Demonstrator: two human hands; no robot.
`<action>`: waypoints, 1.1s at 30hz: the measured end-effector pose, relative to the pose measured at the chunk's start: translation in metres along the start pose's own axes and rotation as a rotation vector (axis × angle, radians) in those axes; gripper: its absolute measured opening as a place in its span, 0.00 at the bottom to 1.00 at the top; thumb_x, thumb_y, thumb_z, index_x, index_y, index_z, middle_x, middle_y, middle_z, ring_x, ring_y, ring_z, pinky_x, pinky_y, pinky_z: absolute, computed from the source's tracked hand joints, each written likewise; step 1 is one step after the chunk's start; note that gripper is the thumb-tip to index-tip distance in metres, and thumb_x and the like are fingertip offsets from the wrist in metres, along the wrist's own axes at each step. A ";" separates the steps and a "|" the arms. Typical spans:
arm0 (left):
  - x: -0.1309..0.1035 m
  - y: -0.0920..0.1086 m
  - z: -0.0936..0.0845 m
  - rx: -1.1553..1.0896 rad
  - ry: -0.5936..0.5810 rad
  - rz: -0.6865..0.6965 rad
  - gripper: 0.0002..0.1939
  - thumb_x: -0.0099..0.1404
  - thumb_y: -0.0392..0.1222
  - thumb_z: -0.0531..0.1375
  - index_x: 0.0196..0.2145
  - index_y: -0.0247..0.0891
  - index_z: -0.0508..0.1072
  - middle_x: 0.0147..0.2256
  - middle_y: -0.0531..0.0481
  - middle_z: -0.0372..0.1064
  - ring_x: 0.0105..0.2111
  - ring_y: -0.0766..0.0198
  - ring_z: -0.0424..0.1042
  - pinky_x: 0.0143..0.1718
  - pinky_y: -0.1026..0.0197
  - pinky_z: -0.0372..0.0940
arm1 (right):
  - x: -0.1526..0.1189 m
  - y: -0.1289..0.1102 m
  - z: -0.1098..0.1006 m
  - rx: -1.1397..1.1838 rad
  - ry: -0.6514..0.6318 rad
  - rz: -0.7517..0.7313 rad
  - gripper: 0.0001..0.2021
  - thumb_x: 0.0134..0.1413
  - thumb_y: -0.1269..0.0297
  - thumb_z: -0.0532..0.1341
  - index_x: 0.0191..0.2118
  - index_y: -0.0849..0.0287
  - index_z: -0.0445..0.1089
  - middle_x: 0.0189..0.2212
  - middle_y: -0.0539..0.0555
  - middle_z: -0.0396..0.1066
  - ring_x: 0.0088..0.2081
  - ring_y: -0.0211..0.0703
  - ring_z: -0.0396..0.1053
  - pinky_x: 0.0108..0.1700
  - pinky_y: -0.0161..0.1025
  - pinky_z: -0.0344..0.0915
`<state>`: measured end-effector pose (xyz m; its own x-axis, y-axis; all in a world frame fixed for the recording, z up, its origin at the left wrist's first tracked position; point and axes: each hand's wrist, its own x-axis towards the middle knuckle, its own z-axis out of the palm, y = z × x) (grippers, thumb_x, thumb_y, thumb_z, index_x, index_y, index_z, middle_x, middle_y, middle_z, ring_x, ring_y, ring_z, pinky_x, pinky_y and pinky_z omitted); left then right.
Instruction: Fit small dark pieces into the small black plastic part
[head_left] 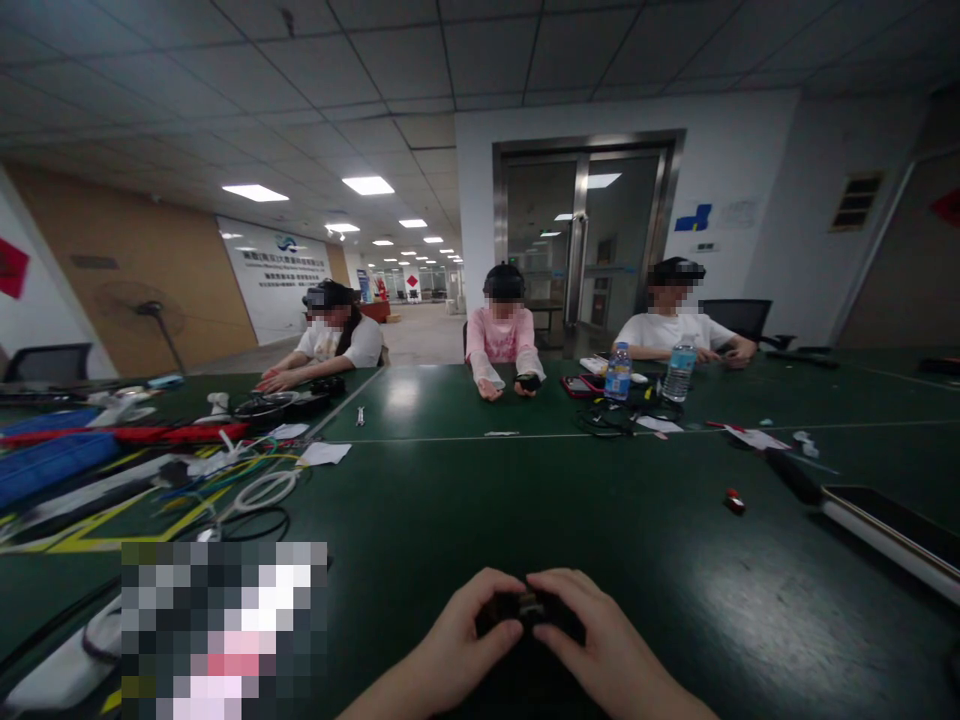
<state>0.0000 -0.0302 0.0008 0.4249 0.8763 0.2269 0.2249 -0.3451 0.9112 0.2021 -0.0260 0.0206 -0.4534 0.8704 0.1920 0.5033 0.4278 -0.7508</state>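
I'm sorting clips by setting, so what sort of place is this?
Probably an office with a shared worktable: ceiling panel lights, a lettered company-style sign on the wall, and cables spread over a long green table.

Both of your hands bare, low in view. Left forearm (394,692) and right forearm (667,692) enter from the bottom edge, converging forward. Left hand (480,620) and right hand (590,620) face each other, fingers curled in a grip. Your left thumb (501,643) and right thumb (556,646) point inward, tips near each other; the foremost fingertips (513,584) nearly meet beyond them.
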 end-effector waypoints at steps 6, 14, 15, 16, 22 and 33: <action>0.001 0.004 -0.001 0.028 0.005 0.024 0.11 0.60 0.40 0.58 0.43 0.39 0.68 0.40 0.47 0.66 0.39 0.60 0.65 0.41 0.59 0.59 | 0.000 -0.001 0.000 0.012 -0.006 -0.014 0.13 0.55 0.61 0.57 0.46 0.53 0.69 0.46 0.55 0.68 0.49 0.47 0.65 0.52 0.43 0.61; 0.001 0.006 -0.002 0.048 -0.009 0.004 0.11 0.60 0.39 0.57 0.42 0.39 0.69 0.40 0.48 0.65 0.39 0.60 0.65 0.41 0.59 0.59 | 0.002 -0.002 0.001 0.033 -0.008 -0.023 0.11 0.55 0.62 0.57 0.43 0.53 0.70 0.44 0.55 0.68 0.47 0.46 0.66 0.51 0.42 0.62; 0.001 0.006 -0.002 0.049 -0.008 -0.001 0.11 0.60 0.40 0.57 0.42 0.39 0.68 0.40 0.48 0.65 0.39 0.61 0.65 0.41 0.60 0.60 | 0.002 -0.002 0.001 0.034 -0.009 -0.022 0.10 0.55 0.62 0.57 0.43 0.53 0.70 0.44 0.55 0.69 0.47 0.46 0.66 0.51 0.42 0.62; 0.000 0.006 -0.001 0.049 -0.005 -0.012 0.11 0.60 0.39 0.57 0.42 0.39 0.68 0.40 0.48 0.66 0.39 0.61 0.65 0.41 0.60 0.60 | 0.002 -0.002 0.002 0.035 -0.009 -0.021 0.10 0.55 0.62 0.57 0.43 0.53 0.70 0.44 0.54 0.69 0.47 0.46 0.66 0.51 0.42 0.62; 0.000 0.003 -0.001 0.002 0.017 -0.037 0.18 0.59 0.38 0.58 0.48 0.41 0.65 0.44 0.47 0.65 0.43 0.58 0.65 0.45 0.57 0.60 | 0.001 -0.003 0.001 0.035 -0.012 -0.021 0.10 0.55 0.62 0.56 0.43 0.53 0.70 0.45 0.54 0.69 0.47 0.46 0.66 0.50 0.42 0.63; 0.002 0.002 -0.001 -0.011 -0.009 0.054 0.09 0.61 0.39 0.58 0.41 0.40 0.72 0.42 0.45 0.64 0.43 0.58 0.66 0.46 0.57 0.60 | 0.001 -0.004 -0.001 0.028 -0.011 -0.033 0.10 0.55 0.62 0.57 0.42 0.54 0.69 0.44 0.55 0.69 0.47 0.45 0.67 0.51 0.42 0.63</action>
<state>0.0000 -0.0288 0.0031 0.4442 0.8533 0.2730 0.1914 -0.3881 0.9015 0.1998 -0.0268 0.0243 -0.4775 0.8532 0.2097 0.4676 0.4488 -0.7615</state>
